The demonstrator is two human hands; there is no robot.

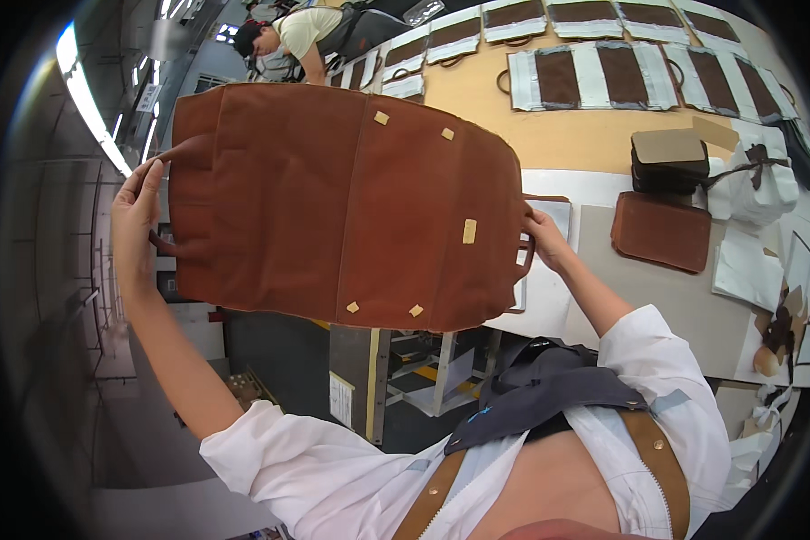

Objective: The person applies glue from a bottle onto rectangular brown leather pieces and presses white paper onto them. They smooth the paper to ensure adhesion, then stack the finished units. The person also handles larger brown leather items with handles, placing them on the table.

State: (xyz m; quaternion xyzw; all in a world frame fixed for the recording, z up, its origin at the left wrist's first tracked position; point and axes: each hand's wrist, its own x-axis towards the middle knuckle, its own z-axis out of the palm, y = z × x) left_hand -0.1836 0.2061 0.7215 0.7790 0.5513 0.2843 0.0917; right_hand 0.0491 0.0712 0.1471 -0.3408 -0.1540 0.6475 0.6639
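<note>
A large reddish-brown leather bag panel [288,207] is stretched out flat in the air in front of me, with handles at both ends. Several small tan pieces [469,231] are stuck on its right half. My left hand [137,202] is closed on the strap handle at the panel's left end, thumb pointing up. At the opposite end my right hand [547,238] grips the panel's edge beside the other handle [525,256]; its fingertips are partly hidden. The panel hangs partly over the table's left edge and partly over the floor.
On the table at right lie a brown leather piece [661,231], a black case [668,164] and a white wrapped bundle [765,184]. Rows of brown-and-white bag panels [594,77] cover the far table. Another person [310,36] bends over its far left end. A metal frame [432,373] stands below.
</note>
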